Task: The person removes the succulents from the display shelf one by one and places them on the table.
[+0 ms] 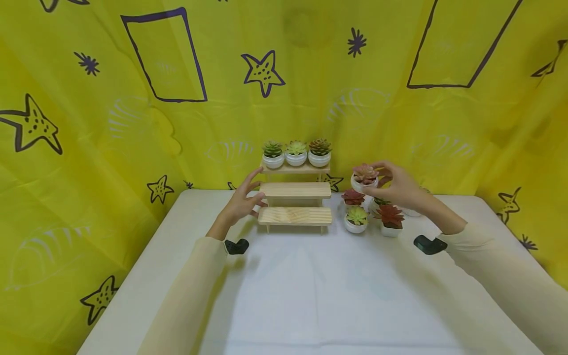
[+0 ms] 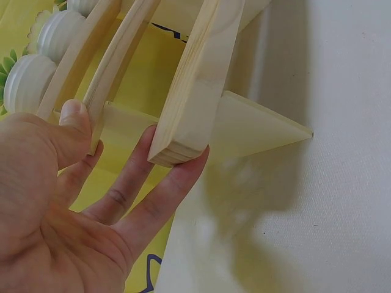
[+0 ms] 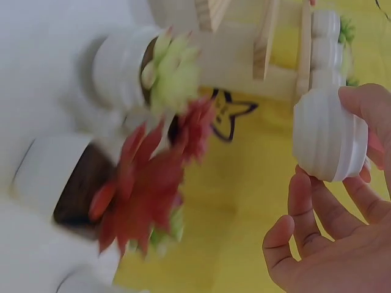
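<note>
My right hand [image 1: 397, 186] grips a pink artificial succulent in a round white pot [image 1: 365, 180] above the table, just right of a three-tier wooden stand [image 1: 295, 215]. In the right wrist view, thumb and fingertips pinch the ribbed pot [image 3: 327, 134]; its plant is hidden. At the stand's left side, my left hand [image 1: 241, 201] spreads its fingers against the ends of the tiers. The left wrist view shows extended fingertips touching the lowest tier [image 2: 189, 116], with the thumb near the middle one. Three green potted succulents [image 1: 296, 153] stand on the top tier.
Below my right hand, several potted succulents crowd the white table [image 1: 284, 296]: a light green one [image 1: 356, 219], a red one in a square pot [image 1: 390, 220] and a burgundy one [image 1: 353, 196]. A yellow patterned curtain [image 1: 301, 113] hangs behind.
</note>
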A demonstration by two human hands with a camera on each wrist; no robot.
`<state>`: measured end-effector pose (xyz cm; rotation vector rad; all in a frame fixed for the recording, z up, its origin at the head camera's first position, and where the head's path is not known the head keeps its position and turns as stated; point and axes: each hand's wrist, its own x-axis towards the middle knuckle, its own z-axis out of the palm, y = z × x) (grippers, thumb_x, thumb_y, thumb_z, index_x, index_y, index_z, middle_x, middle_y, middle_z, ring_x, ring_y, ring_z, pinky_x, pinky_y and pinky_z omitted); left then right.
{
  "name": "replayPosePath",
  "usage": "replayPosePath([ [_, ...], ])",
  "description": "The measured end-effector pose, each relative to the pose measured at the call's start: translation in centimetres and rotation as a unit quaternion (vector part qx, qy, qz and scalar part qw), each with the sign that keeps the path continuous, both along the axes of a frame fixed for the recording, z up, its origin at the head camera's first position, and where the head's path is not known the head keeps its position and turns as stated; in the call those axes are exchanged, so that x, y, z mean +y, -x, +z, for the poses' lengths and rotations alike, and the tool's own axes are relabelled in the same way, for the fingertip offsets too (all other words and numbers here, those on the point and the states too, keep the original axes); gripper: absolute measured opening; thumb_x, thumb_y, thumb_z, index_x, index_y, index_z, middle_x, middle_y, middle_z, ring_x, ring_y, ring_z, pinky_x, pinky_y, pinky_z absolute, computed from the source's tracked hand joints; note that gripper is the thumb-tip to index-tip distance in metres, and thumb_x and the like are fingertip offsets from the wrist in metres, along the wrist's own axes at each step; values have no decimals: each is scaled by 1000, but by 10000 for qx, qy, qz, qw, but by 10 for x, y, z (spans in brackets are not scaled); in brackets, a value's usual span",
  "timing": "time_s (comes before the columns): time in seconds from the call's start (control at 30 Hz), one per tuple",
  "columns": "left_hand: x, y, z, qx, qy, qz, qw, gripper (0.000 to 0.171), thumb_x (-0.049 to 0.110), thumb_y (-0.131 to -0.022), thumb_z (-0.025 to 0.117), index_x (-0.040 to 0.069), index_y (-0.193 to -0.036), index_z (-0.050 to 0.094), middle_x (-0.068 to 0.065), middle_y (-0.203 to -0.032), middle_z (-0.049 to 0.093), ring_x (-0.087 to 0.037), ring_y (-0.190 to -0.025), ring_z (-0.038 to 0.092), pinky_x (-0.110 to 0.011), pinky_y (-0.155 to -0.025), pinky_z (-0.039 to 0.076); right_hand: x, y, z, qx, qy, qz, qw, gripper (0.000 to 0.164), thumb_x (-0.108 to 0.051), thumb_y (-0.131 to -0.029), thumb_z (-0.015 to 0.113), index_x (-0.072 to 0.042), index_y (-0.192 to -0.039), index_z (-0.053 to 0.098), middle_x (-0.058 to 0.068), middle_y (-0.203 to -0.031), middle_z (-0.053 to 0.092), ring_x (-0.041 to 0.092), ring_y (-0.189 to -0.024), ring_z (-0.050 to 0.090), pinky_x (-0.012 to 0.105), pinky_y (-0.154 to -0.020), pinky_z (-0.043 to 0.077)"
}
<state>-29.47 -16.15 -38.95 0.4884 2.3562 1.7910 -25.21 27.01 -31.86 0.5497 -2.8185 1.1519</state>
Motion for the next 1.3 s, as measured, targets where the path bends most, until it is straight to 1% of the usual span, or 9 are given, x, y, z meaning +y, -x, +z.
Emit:
replayPosePath([
  [0.3,-1,0,0,74,-41,-67,9999,75,7,-106,56,47,-161,24,-24,-166,22,-40,-100,71,-61,-66,59,43,-15,-1,-176,-242,-443,9986,75,-36,-95,76,-2,-151,41,22,-135,51,37,-111,57,27,-77,51],
  [0.53,-2,1,-1,97,8,-61,9999,74,8,-106,57,47,-161,24,-23,-166,23,-39,-99,72,-52,-62,61,73,-23,-10,-187,-245,-683,9972,74,-36,-96,75,-1,-151,40,24,-136,51,38,-112,56,23,-72,52],
  [0.8,-1,1,-1,142,38,-43,9999,75,8,-106,56,48,-160,24,-22,-166,24,-39,-100,72,-55,-62,61,96,-31,-22,-256,-264,-866,9956,72,-33,-98,73,3,-149,39,29,-136,49,45,-115,54,19,-68,51],
  [0.9,-1,1,-1,161,72,-43,9998,74,8,-106,56,47,-161,24,-22,-165,25,-40,-100,72,-55,-63,61,103,-34,-27,-277,-290,-932,9948,71,-33,-98,73,3,-149,39,30,-137,49,33,-109,58,18,-68,51],
  [0.93,-1,1,-1,171,77,-51,9998,74,9,-106,56,47,-161,24,-22,-165,25,-40,-100,72,-55,-63,61,104,-35,-29,-293,-293,-947,9946,71,-33,-98,72,4,-149,38,30,-137,49,24,-106,60,18,-68,51],
  [1.0,-1,1,-1,180,74,-69,9998,74,9,-106,56,47,-161,24,-23,-165,24,-41,-101,72,-55,-63,61,108,-37,-32,-317,-305,-981,9942,72,-34,-98,72,3,-149,38,30,-136,50,18,-103,59,19,-68,52],
  [1.17,-1,1,-1,168,86,-33,9998,75,8,-106,57,48,-160,24,-23,-165,24,-42,-101,71,-49,-61,61,115,-40,-41,-320,-323,-1050,9934,72,-35,-98,73,3,-148,38,30,-136,50,24,-104,60,21,-67,52],
  [1.23,-1,1,-1,134,96,5,9999,75,8,-106,57,49,-160,24,-22,-166,25,-41,-101,72,-46,-60,61,118,-41,-46,-273,-296,-1034,9938,72,-34,-97,74,4,-148,39,31,-136,50,21,-101,60,20,-67,53],
  [1.3,-1,1,0,91,92,30,9999,75,8,-106,57,50,-159,24,-20,-166,25,-40,-101,72,-45,-60,61,119,-42,-51,-221,-296,-1047,9938,70,-33,-97,74,3,-146,40,29,-134,52,12,-97,58,21,-67,53],
])
